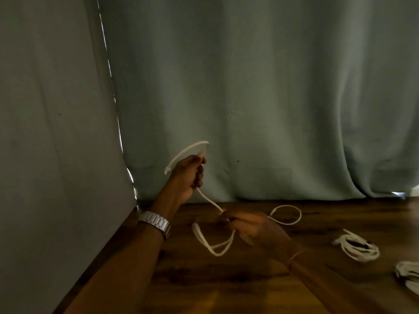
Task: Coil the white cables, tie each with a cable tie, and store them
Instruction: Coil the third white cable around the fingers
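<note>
Your left hand (189,172) is raised above the bench (249,279), its fingers curled round the white cable (205,195), whose free end arches over your knuckles. Your right hand (254,230) pinches the same cable lower down, loops trailing onto the wood. Two coiled cables (357,248) lie to your right.
</note>
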The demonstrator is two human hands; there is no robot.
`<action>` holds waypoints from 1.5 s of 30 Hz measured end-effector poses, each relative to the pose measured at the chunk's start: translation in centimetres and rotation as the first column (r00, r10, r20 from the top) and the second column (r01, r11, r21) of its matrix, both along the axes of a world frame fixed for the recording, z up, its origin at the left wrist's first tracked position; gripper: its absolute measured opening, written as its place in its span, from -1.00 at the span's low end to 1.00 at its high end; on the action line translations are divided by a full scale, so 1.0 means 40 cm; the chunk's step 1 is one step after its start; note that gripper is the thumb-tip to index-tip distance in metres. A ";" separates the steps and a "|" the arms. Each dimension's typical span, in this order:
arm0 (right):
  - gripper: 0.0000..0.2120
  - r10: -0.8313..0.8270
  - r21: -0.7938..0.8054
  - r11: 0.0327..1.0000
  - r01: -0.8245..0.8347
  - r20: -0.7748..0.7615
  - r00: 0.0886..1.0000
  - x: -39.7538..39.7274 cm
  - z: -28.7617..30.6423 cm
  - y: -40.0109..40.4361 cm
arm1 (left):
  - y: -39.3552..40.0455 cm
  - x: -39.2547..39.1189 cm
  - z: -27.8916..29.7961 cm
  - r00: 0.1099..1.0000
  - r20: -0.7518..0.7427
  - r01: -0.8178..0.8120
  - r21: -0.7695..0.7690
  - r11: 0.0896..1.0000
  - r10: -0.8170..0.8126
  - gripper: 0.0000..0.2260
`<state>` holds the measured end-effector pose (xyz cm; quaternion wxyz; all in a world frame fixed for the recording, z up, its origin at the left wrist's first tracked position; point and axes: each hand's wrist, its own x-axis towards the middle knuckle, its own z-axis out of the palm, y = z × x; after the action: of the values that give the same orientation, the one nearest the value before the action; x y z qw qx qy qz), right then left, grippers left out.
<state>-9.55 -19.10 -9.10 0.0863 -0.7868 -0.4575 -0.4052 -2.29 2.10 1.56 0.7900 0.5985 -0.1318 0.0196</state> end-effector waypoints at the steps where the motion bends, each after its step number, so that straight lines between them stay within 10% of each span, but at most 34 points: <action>1: -0.69 -0.003 0.021 1.000 0.005 -0.060 0.998 0.003 0.014 0.001 | -0.005 -0.006 -0.004 0.998 0.059 -0.027 0.084 0.996 0.022 -0.76; 7: -0.48 0.161 0.654 0.750 0.100 -0.328 0.931 -0.020 0.178 0.048 | -0.037 -0.053 -0.021 0.918 0.392 -0.238 0.419 0.876 0.063 -0.65; 10: -0.30 0.175 0.690 0.707 0.156 -0.385 0.906 -0.018 0.270 0.076 | -0.051 -0.076 -0.041 0.878 0.476 -0.233 0.525 0.819 -0.056 -0.68; 14: -0.66 0.326 0.641 0.756 0.132 -0.543 0.774 -0.013 0.333 0.092 | -0.064 -0.090 -0.074 0.889 0.424 -0.141 0.617 0.774 -0.176 -0.72; 19: -0.68 0.350 0.699 0.713 0.059 -0.427 0.834 -0.007 0.298 0.101 | -0.065 -0.090 -0.093 0.947 0.319 -0.105 0.412 0.905 -0.035 -0.80; 23: -0.77 0.308 0.719 0.694 0.041 -0.347 0.886 -0.024 0.247 0.113 | -0.063 -0.133 -0.030 0.975 0.150 0.185 -0.127 0.974 -0.165 -0.56; 35: -0.72 0.200 0.547 0.836 0.052 -0.391 0.898 -0.010 0.149 0.115 | -0.045 -0.172 0.075 0.870 0.110 0.474 -0.462 0.750 -0.481 -0.76; 39: -0.74 0.053 0.300 0.945 0.131 -0.537 0.842 -0.006 0.140 0.094 | -0.036 -0.167 0.077 0.841 0.159 0.535 -0.380 0.755 -0.516 -0.69; 45: -0.85 -0.212 -0.235 0.958 0.161 -0.211 0.954 0.019 0.182 0.055 | -0.025 -0.168 0.036 0.815 0.160 0.570 -0.051 0.820 -0.557 -0.83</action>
<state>-8.80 -16.88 -1.81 0.0149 -0.8736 -0.4085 -0.2640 -9.03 1.09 2.99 0.7771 0.4910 -0.3562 -0.1676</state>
